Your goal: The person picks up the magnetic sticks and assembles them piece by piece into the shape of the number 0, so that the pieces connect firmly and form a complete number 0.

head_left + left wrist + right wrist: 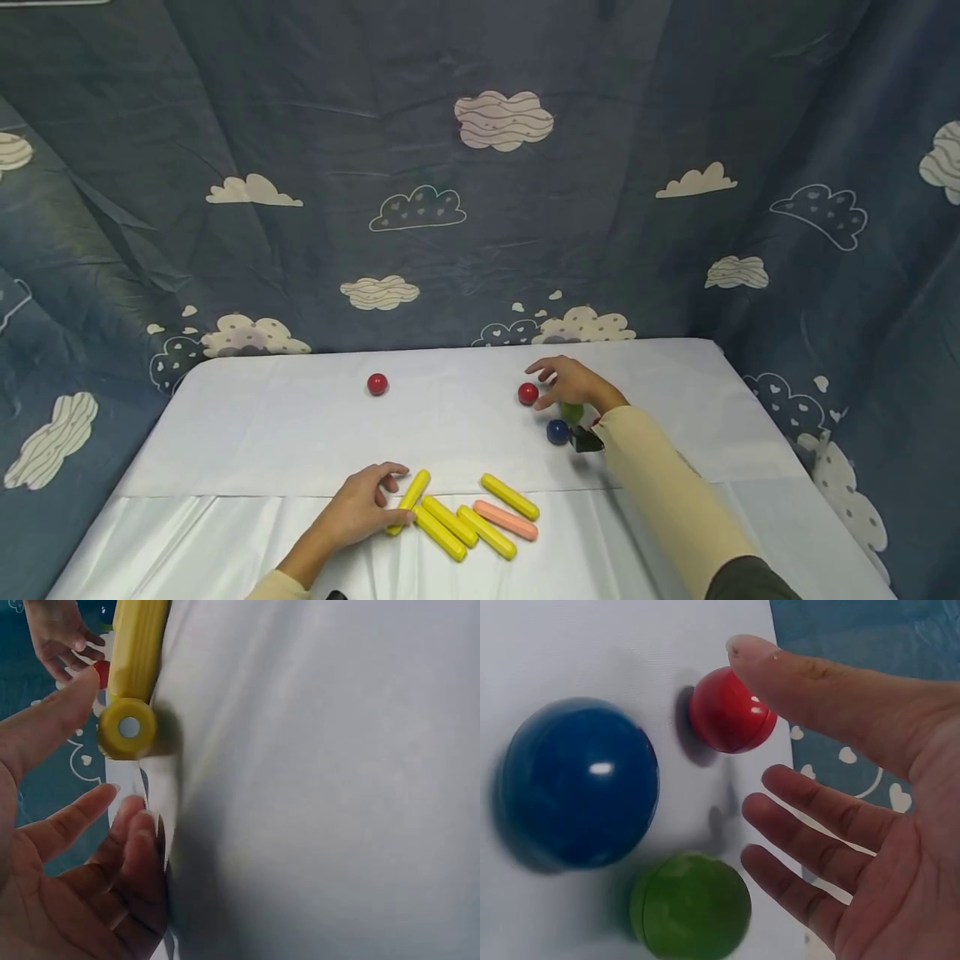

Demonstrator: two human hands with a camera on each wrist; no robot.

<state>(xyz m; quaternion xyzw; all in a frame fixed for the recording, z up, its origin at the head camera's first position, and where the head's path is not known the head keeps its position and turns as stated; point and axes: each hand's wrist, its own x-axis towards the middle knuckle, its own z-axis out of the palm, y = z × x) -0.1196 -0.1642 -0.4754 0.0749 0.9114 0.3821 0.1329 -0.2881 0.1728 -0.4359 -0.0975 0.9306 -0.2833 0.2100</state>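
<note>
My left hand (360, 510), fingers spread and loosely bent, is at the leftmost yellow rod (417, 487). The left wrist view shows the thumb beside a yellow rod (139, 652) with a silvery disc in its end, the other fingers apart from it. Several more yellow rods (448, 521) and one pink rod (506, 521) lie to the right. At the back right, my right hand (576, 385) reaches over the table with its thumb at a red ball (724, 712) and its fingers spread. A blue ball (581, 784) and a green ball (694, 907) lie close by.
Another red ball (377, 384) stands at the back, left of centre. A white cloth (247, 442) covers the table. Behind it hangs a dark blue curtain (600, 242) with cloud prints. The right sleeve (663, 483) partly hides a further red thing near the green ball.
</note>
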